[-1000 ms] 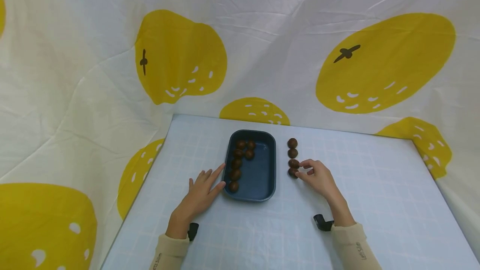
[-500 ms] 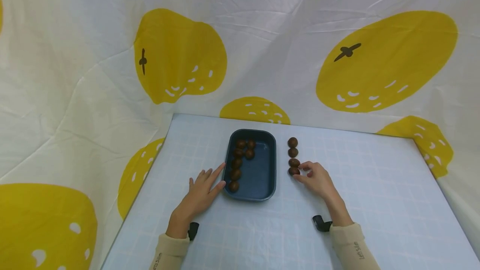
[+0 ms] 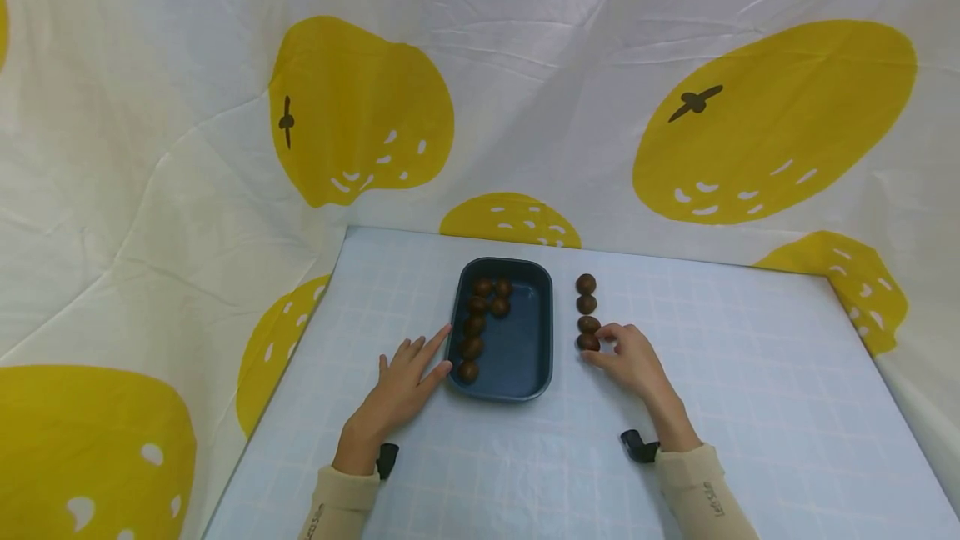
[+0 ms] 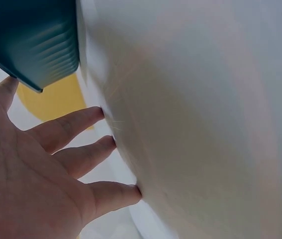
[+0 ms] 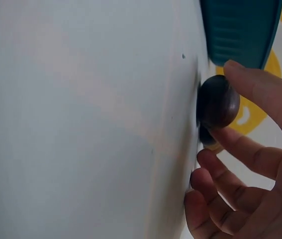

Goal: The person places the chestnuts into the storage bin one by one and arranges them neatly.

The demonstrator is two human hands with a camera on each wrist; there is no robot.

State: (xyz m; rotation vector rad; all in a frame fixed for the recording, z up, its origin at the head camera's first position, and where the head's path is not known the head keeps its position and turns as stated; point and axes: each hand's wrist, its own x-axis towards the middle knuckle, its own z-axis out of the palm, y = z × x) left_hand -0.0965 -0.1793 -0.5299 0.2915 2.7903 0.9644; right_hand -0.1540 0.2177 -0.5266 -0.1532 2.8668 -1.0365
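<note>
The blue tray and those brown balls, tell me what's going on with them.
A person is handling brown balls at a table. Their left hand is spread beside the blue tray, touching its left side. Their right hand has thumb and index finger on either side of the nearest ball in a row of four right of the tray. Seven balls lie inside, toward its left side.

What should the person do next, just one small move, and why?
Probably lift the nearest ball gently straight up: the right grip has thumb and finger on opposite sides of it, and the next ball sits right behind, so sliding might nudge that one. Seven other balls already lie in the tray, which seems the likely destination.
</note>
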